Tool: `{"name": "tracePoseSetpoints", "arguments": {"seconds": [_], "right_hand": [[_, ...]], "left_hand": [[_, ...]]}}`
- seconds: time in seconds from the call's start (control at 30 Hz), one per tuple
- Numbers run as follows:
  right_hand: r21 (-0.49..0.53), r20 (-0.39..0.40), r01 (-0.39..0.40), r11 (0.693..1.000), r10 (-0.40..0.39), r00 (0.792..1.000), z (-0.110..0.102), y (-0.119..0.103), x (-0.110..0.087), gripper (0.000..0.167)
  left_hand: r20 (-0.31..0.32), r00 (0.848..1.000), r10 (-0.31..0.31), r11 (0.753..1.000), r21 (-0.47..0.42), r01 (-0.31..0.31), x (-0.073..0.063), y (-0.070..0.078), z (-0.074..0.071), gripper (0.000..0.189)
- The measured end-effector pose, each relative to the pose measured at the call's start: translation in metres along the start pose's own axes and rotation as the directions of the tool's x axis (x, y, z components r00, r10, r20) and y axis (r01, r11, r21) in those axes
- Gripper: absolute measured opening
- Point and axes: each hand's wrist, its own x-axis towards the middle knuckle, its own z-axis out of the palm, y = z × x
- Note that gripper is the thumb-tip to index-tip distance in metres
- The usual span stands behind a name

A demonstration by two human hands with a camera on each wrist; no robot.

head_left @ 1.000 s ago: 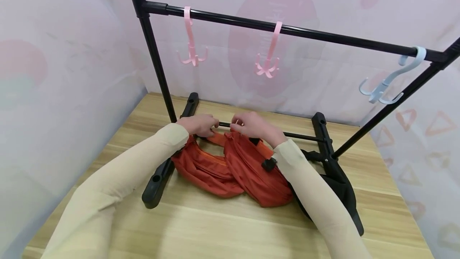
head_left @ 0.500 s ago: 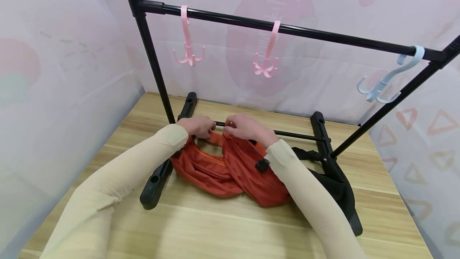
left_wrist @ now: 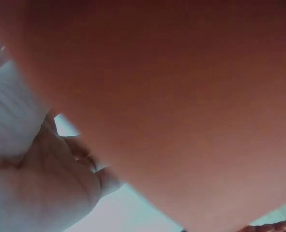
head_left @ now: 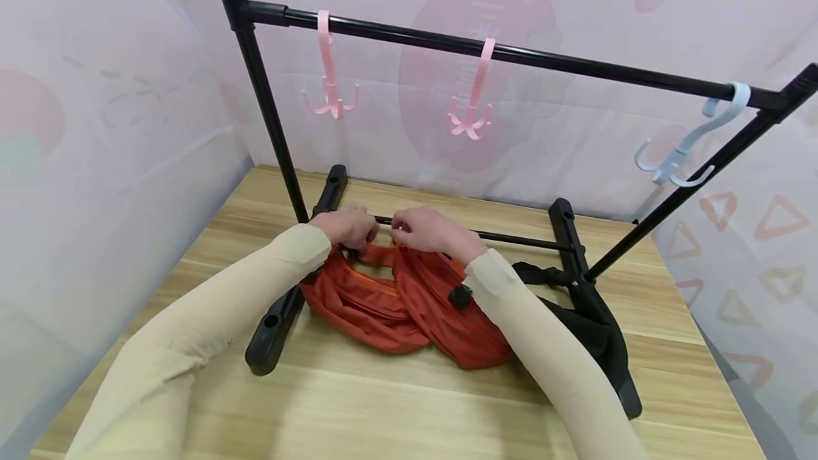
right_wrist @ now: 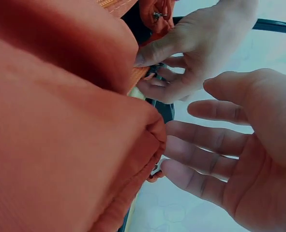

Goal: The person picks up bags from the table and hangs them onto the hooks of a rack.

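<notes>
A red waist bag (head_left: 447,304) with orange trim and a black buckle (head_left: 459,296) lies crumpled across the rack's foot bar. My left hand (head_left: 348,226) pinches its orange strap between thumb and fingers at the back left, as the right wrist view shows. My right hand (head_left: 428,231) is at the bag's upper edge. In the right wrist view its fingers (right_wrist: 201,157) are fairly straight, the tips touching or very near a zipped red corner (right_wrist: 155,140). Blurred reddish-brown fills most of the left wrist view, hiding the left fingertips.
A black rack (head_left: 409,33) stands on the wooden table (head_left: 358,410). From its top bar hang two pink hooks (head_left: 331,91) (head_left: 471,108) and a light blue hook (head_left: 684,148). A black bag (head_left: 588,336) lies by the right foot, partly behind my right sleeve.
My right hand has shifted slightly left toward my left hand. The orange strap between the hands sits a little lower. The head view has moved slightly.
</notes>
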Motion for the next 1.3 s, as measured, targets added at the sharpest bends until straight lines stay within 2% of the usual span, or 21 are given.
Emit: {"name": "tracePoseSetpoints", "arguments": {"seconds": [0.07,0.17,0.27,0.37,0.43,0.7,0.9,1.03,1.3], "right_hand": [[0.014,0.003,-0.003,1.000,0.003,1.000,0.000,0.001,0.000,0.023],[0.025,0.006,-0.005,1.000,0.005,1.000,0.001,0.003,0.000,0.021],[0.021,0.015,-0.004,1.000,0.004,1.000,0.001,0.003,0.001,0.021],[0.009,0.029,-0.007,1.000,0.006,1.000,0.002,0.001,0.002,0.022],[-0.001,0.042,-0.018,1.000,0.018,0.999,0.002,0.000,0.002,0.022],[-0.011,0.094,-0.079,0.997,0.079,0.992,0.002,-0.002,0.004,0.027],[-0.014,0.115,-0.048,0.999,0.050,0.992,0.001,-0.002,0.004,0.031],[-0.017,0.118,-0.022,1.000,0.024,0.993,0.000,-0.003,0.005,0.032],[-0.030,0.061,0.059,0.998,-0.057,0.997,0.000,-0.003,0.005,0.023]], "left_hand": [[-0.044,0.999,0.031,0.999,0.018,-0.031,-0.002,0.002,-0.002,0.003],[-0.094,0.991,0.100,0.994,0.062,-0.094,-0.004,0.005,-0.006,0.009],[-0.074,0.987,0.144,0.989,0.051,-0.140,-0.008,0.008,-0.007,0.009],[-0.017,0.990,0.143,0.990,-0.015,-0.143,-0.012,0.007,-0.008,0.007],[-0.002,0.990,0.144,0.988,-0.058,-0.144,-0.016,0.006,-0.008,0.007],[-0.074,0.966,0.248,0.949,-0.181,-0.257,-0.025,-0.002,-0.015,0.009],[-0.105,0.957,0.271,0.926,-0.242,-0.289,-0.032,-0.006,-0.020,0.008],[-0.134,0.949,0.287,0.918,-0.244,-0.312,-0.036,-0.008,-0.022,0.010],[-0.184,0.935,0.304,0.898,-0.272,-0.345,-0.047,-0.005,-0.030,0.013]]}}
